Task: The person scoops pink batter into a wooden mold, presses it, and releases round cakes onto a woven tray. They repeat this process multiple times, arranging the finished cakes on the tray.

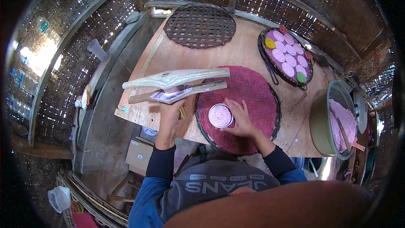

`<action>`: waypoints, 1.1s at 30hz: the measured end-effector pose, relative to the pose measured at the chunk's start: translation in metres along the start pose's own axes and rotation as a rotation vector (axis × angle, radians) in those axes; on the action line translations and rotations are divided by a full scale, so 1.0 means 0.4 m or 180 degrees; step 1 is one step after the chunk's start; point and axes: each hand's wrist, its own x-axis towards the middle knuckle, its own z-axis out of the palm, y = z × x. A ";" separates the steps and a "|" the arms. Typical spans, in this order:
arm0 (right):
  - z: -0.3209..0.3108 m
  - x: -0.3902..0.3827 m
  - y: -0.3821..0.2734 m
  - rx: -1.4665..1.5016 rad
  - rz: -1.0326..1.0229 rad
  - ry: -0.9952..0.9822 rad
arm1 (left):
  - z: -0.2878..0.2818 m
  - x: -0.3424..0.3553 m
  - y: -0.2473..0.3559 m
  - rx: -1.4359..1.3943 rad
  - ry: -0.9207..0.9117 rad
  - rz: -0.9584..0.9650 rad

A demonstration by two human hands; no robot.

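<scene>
My left hand [169,109] is closed on a pair of long wooden bars [177,77], held apart in a narrow V above the table's left part. Clear plastic appears wrapped around the lower bar where I grip it; how the bars join I cannot tell. My right hand [240,122] curves around the right side of a small round mould [220,115], thumb at its near edge and fingers beyond. Pink grainy dough fills the mould to its rim. Beneath it lies a round red mat [249,85] with a dark woven edge.
On the wooden table [238,57], a dark openwork woven tray [200,26] lies at the back. Back right, a round tray [276,65] bears several pink discs and a few coloured pieces. A big basin [319,120] of pink dough with a wooden paddle [341,128] stands at the right edge.
</scene>
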 end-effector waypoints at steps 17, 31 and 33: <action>-0.054 0.195 0.102 0.1628 -0.0133 0.0441 | 0.038 0.038 0.026 0.1002 -0.0858 0.0676; -0.360 0.111 0.007 0.3062 0.1254 -0.1748 | 0.160 0.271 0.140 -0.2282 -0.2335 0.0559; -0.334 0.127 0.035 0.3205 0.1595 -0.1980 | 0.152 0.298 0.117 -0.3095 -0.2638 -0.0015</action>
